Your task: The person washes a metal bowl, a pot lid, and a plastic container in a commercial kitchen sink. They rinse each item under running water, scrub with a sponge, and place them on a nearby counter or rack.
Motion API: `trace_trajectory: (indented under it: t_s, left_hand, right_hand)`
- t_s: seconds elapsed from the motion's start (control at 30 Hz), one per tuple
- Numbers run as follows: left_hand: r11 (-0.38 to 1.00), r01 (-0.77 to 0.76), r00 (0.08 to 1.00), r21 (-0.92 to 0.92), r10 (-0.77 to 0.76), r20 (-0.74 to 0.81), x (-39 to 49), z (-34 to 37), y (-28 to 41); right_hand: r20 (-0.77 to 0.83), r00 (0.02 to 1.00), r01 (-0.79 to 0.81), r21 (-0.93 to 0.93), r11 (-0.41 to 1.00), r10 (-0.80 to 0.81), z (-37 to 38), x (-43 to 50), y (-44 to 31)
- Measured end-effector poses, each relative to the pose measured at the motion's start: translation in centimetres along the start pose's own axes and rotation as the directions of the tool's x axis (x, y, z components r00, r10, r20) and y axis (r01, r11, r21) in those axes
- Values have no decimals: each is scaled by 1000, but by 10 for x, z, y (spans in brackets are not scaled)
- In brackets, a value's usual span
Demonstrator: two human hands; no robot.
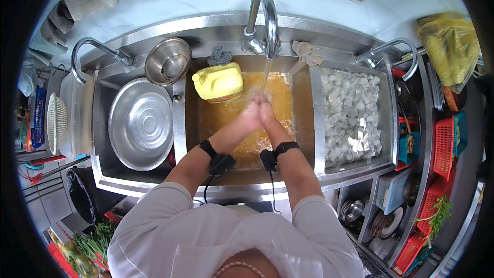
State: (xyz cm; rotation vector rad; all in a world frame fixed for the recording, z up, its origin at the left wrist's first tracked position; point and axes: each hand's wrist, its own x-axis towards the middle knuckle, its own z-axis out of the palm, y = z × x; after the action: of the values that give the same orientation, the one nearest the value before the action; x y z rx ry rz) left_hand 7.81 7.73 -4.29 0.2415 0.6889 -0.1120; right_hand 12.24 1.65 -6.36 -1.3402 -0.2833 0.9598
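Water runs from the middle chrome faucet onto both my hands, which are pressed together over the centre basin of a steel sink. My left hand and my right hand touch each other, and their fingers blur in the stream. Nothing held shows between them, though the palms are hidden. Below them, brownish-orange water with some foam covers the basin floor. Just left of the stream, a yellow plastic jug with a handle stands in the basin. A black band with a small device circles each forearm.
A large aluminium basin sits in the left sink, with a steel bowl at its back corner. Ice-like chunks fill the right sink. A scouring pad and a cloth rest on the back ledge. Red baskets line the right.
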Motion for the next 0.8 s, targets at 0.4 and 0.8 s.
trace_trajectory:
  t_s: [0.4, 0.8]
  left_hand:
    - [965, -191, 976, 179, 206, -72, 20, -42, 28]
    - [974, -60, 968, -220, 110, 224, -6, -7, 7]
  right_hand:
    - [-94, 973, 187, -207, 960, -209, 58, -65, 21]
    - [-356, 909, -167, 163, 972, 216, 18, -23, -14]
